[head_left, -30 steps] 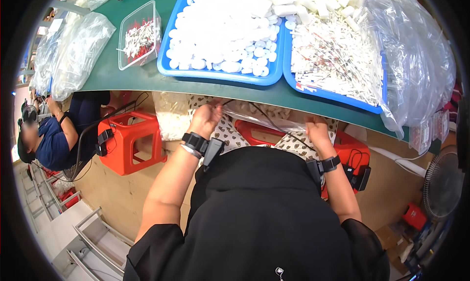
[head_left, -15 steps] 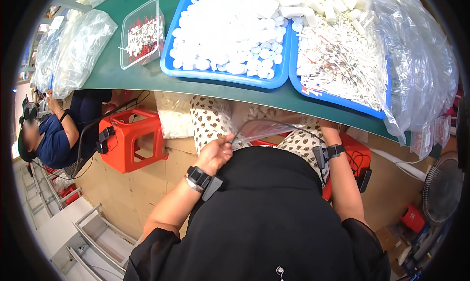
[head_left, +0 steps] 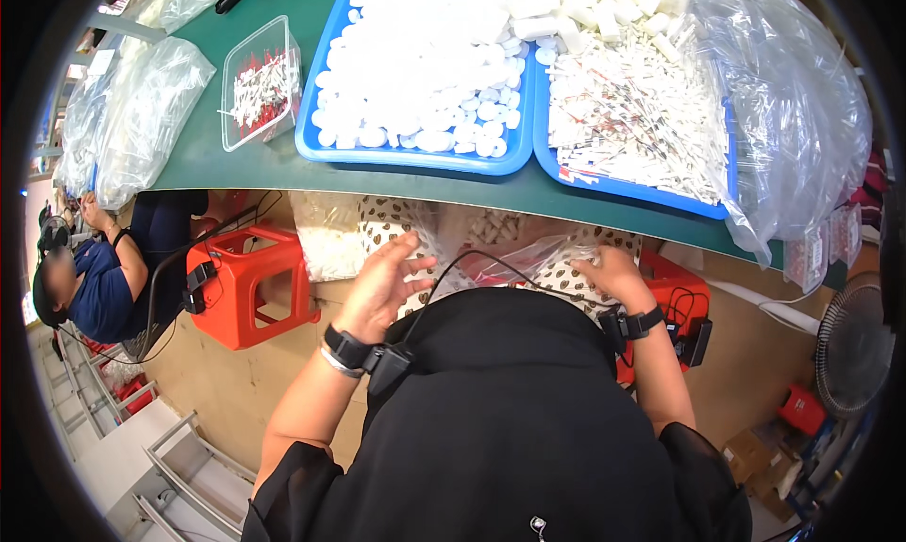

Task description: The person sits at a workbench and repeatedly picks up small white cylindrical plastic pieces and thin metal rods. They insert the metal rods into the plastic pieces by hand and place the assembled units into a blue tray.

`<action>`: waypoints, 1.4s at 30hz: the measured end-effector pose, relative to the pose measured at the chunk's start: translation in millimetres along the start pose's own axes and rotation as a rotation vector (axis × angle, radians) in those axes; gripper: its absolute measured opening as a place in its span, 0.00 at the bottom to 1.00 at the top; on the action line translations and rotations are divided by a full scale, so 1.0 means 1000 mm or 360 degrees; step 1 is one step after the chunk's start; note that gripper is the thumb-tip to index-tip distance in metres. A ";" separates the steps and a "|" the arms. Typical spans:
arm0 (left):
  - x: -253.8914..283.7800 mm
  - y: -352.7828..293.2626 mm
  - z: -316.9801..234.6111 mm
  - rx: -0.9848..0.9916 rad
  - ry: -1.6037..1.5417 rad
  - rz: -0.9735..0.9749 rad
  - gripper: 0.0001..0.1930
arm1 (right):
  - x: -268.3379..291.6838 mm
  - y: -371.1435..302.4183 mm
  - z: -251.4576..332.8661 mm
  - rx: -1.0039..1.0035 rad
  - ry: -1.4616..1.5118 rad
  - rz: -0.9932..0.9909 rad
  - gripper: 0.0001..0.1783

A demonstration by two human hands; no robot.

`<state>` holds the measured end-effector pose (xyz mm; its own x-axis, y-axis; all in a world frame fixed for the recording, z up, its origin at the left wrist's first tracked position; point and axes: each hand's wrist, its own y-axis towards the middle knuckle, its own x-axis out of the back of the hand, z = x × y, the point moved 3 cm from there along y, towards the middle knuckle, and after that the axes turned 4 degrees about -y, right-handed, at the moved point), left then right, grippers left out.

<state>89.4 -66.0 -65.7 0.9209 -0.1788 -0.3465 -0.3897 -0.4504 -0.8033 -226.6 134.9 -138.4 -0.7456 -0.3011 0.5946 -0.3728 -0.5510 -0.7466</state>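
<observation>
— Plastic bag (head_left: 528, 259), clear and crinkled, lies in the person's lap below the edge of the green table (head_left: 283, 155), over spotted fabric. Do you see who has hold of it?

— The right hand (head_left: 613, 273) is down on it, fingers curled at the bag's right end. It looks like a pinch on the film, though the fingertips are partly hidden, so I can't tell how firm the hold is.

— And the left hand (head_left: 382, 283)?

— Lifted beside the bag, fingers spread wide and loose, with nothing in it. It hangs just left of the bag, not touching it as far as I can see. Both wrists carry black bands, and a thin black cable (head_left: 453, 264) arcs between the hands across the lap.

— What sits on the table above?

— Two blue trays side by side. The left blue tray (head_left: 415, 160) is heaped with small white round caps; the right blue tray (head_left: 623, 179) holds thin white sticks with reddish marks, and a large clear sheet is draped over its far side. Farther left stands a clear plastic box (head_left: 260, 84) with more of those small pieces.

— Anything below the table?

— An orange stool (head_left: 250, 283) stands to the left of the lap, and another person in a dark blue top (head_left: 104, 292) sits farther left.
</observation>
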 end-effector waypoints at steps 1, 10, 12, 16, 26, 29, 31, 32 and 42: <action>0.006 -0.002 -0.007 -0.0014 -0.0038 0.0030 0.18 | 0.001 -0.007 -0.002 0.0015 0.0080 0.0011 0.26; 0.013 -0.040 -0.073 -0.0397 -0.0153 0.0307 0.16 | 0.071 -0.088 0.059 0.0783 0.0254 0.0089 0.14; -0.020 -0.050 -0.077 -0.0557 0.0053 0.0384 0.14 | 0.103 -0.114 0.090 0.0930 0.0514 -0.0079 0.08; -0.087 -0.054 -0.075 -0.0968 0.0766 0.0521 0.12 | 0.157 -0.122 0.129 0.1380 0.0013 -0.1317 0.06; -0.156 0.005 -0.089 -0.2260 0.1989 0.0181 0.11 | 0.167 -0.076 0.136 0.1391 -0.0659 -0.1474 0.05; -0.161 0.012 -0.092 -0.2236 0.2082 0.0193 0.11 | 0.169 -0.077 0.130 0.1441 -0.0139 -0.1454 0.06; -0.163 0.021 -0.096 -0.2226 0.2105 0.0183 0.11 | 0.170 -0.075 0.127 0.1425 0.0151 -0.1409 0.06; -0.164 0.022 -0.096 -0.2232 0.2100 0.0152 0.11 | 0.170 -0.075 0.126 0.1382 0.0234 -0.1422 0.06; -0.160 0.018 -0.098 -0.1651 0.1347 0.0296 0.10 | 0.178 -0.094 0.136 0.1299 0.0366 -0.1829 0.09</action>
<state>-64.0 -131.0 23.0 0.7276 -0.6193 0.2951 -0.6658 -0.7411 0.0862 -249.3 26.8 78.6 -0.3531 0.6992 0.6216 -0.4628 -0.7080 0.5334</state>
